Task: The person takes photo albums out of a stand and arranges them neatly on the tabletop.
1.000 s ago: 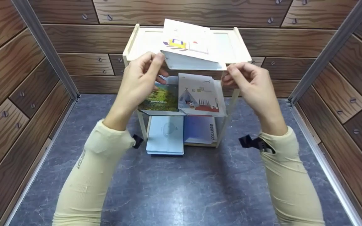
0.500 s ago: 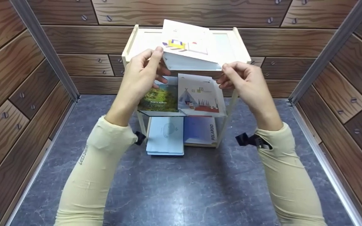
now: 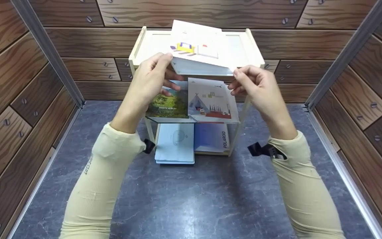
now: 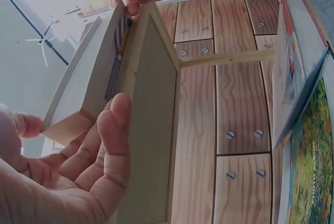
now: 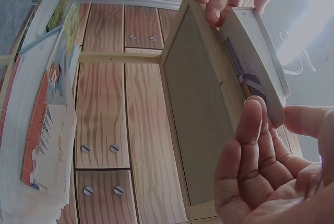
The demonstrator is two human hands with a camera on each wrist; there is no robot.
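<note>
A thick album with a white illustrated cover [image 3: 196,39] lies askew on the top board of a pale wooden shelf [image 3: 138,46]. Its near edge faces me. My left hand [image 3: 149,81] pinches the near left corner, thumb on top and fingers below. At the near right corner my right hand [image 3: 260,88] does the same. The left wrist view shows the album's side [image 4: 86,72] between thumb and fingers. On the middle tier, below the hands, lie a green landscape photo album [image 3: 167,108] and an album with a tent drawing [image 3: 211,103].
The bottom tier carries a stack of light blue albums [image 3: 174,142], jutting out in front, and a blue album marked POLAROID [image 3: 211,137]. Wood-patterned panels [image 3: 197,43] rise behind and at both sides. The shelf stands on a dark marbled floor [image 3: 184,196].
My right hand has shifted slightly left along the album's near right corner. The left hand has moved only a little, and the album has barely moved.
</note>
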